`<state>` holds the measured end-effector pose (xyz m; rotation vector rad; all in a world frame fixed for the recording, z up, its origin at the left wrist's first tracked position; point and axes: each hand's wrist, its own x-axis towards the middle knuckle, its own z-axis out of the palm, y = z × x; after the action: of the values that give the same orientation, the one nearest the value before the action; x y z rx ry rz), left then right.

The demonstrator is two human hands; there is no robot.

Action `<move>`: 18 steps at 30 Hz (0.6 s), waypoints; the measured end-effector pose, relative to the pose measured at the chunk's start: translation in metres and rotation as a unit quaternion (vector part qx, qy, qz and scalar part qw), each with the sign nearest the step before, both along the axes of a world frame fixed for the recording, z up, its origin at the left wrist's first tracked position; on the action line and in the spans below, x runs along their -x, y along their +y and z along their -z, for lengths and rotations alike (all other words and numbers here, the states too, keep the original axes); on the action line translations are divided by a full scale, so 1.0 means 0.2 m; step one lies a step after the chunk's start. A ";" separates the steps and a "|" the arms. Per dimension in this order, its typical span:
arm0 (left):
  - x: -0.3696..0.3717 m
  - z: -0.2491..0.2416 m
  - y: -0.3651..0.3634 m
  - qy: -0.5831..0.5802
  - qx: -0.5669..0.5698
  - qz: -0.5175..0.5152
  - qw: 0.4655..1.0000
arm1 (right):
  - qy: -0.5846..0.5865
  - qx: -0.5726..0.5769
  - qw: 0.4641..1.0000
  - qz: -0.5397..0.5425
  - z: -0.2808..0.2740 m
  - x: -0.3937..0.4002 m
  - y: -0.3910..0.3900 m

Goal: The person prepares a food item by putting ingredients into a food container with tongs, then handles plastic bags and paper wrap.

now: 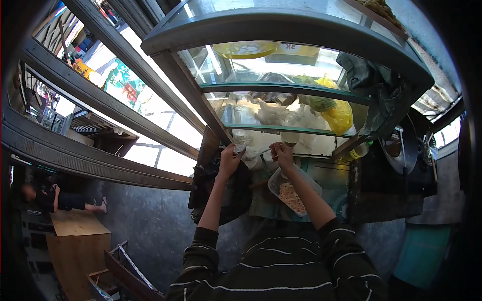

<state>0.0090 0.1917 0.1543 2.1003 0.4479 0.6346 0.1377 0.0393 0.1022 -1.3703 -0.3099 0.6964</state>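
My left hand [230,161] is closed at the front of the glass display case, pinching a clear plastic bag [243,140]. To its right, my right hand [282,155] is closed too, with a thin light-coloured piece [265,150] reaching from its fingers toward the bag; its kind is too small to make out. Partly under my right forearm sits a clear plastic tub [273,183] holding a crumbly orange-and-white food [291,197]. A pale cup [290,137] stands just behind my right hand. More crumpled clear plastic [253,161] lies between the hands.
The framed glass display case [296,86] rises ahead, with a yellow plastic bag [337,116] on its shelf. Dark cloth [369,83] hangs at its right. A wok [400,155] stands at far right, a black bag [228,193] at left. Another person [63,197] sits far left.
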 end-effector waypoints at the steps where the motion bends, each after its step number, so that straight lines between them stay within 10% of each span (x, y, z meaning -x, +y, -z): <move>1: 0.00 -0.01 0.00 0.014 0.010 -0.007 1.000 | 0.013 0.001 1.000 0.002 -0.01 0.00 0.00; 18: -0.03 0.10 -0.05 -0.006 -0.036 -0.050 0.998 | 0.048 -0.002 0.998 0.050 -0.02 -0.04 -0.09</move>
<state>0.0148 0.1826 0.1340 2.1511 0.5331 0.7309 0.1465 0.0214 0.1054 -1.3348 -0.1652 0.6748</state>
